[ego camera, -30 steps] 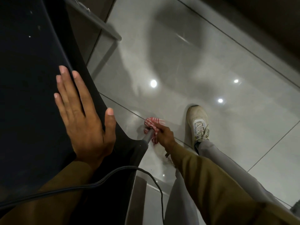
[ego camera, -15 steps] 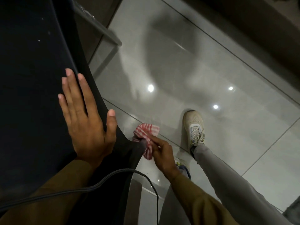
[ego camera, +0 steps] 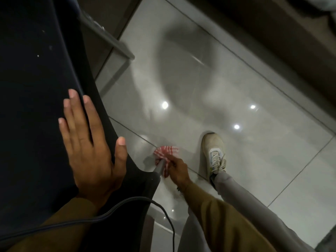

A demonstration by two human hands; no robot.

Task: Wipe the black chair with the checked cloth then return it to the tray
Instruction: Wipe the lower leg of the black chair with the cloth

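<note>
The black chair point(ego camera: 36, 88) fills the left half of the view, seen from above. My left hand point(ego camera: 91, 148) lies flat on its dark surface near the right edge, fingers spread, holding nothing. Below the chair's corner a grey metal leg point(ego camera: 161, 165) slants down toward the floor. My right hand point(ego camera: 178, 170) reaches low and grips the red-and-white checked cloth point(ego camera: 166, 151), which is bunched around that leg. No tray is in view.
Glossy grey floor tiles point(ego camera: 227, 79) with light reflections spread to the right. My shoe point(ego camera: 214, 151) stands close to the cloth. A black cable point(ego camera: 127, 202) runs across my left sleeve. A grey bar point(ego camera: 107, 35) of another piece of furniture crosses the upper left.
My right hand has slid the cloth back down the chair leg, away from the seat corner. The left hand stays flat on the chair.
</note>
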